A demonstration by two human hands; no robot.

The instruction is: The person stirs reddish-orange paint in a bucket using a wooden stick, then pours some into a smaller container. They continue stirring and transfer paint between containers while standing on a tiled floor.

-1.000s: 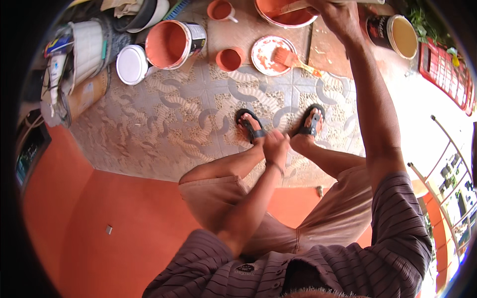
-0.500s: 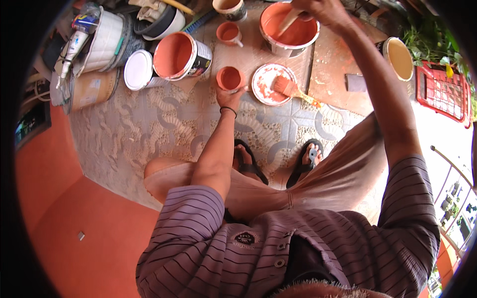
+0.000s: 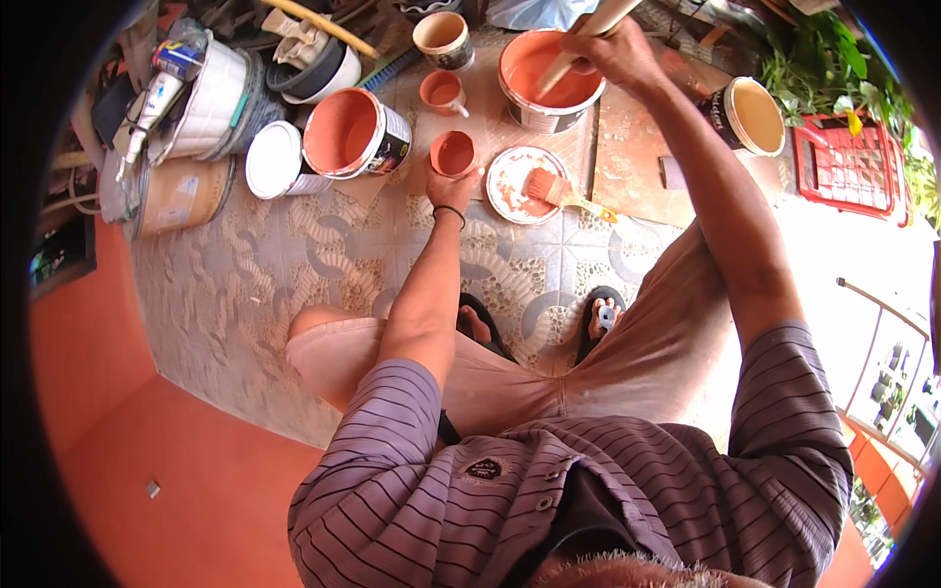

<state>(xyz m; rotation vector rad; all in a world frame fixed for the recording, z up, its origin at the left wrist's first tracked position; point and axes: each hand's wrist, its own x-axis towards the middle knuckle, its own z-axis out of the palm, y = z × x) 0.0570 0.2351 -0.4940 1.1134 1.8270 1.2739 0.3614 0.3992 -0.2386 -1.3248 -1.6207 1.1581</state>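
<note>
My left hand (image 3: 455,186) is closed round a small cup (image 3: 454,153) coated inside with orange-red paint. My right hand (image 3: 619,59) grips a pale wooden stick (image 3: 561,73) that slants down into a large bucket (image 3: 554,122) of orange-red paint; its lower end is inside the bucket. Between the two hands, nearer to me, a paintbrush (image 3: 554,186) with orange-stained bristles lies across a round white lid (image 3: 510,203) smeared with paint. Just beyond the cup stands a small mug (image 3: 443,91) with paint in it.
Left of the cup are a paint-coated bucket (image 3: 345,132) and a white-lidded tub (image 3: 274,162). Farther back is a beige-lined tub (image 3: 443,39). On the right stand a tub of yellowish paint (image 3: 758,116) and a red plastic crate (image 3: 851,171). My sandalled feet rest on the patterned floor.
The view has shifted slightly, so the containers on the right appear farther left. More of the stick now shows above my right hand. My left hand keeps its hold on the cup.
</note>
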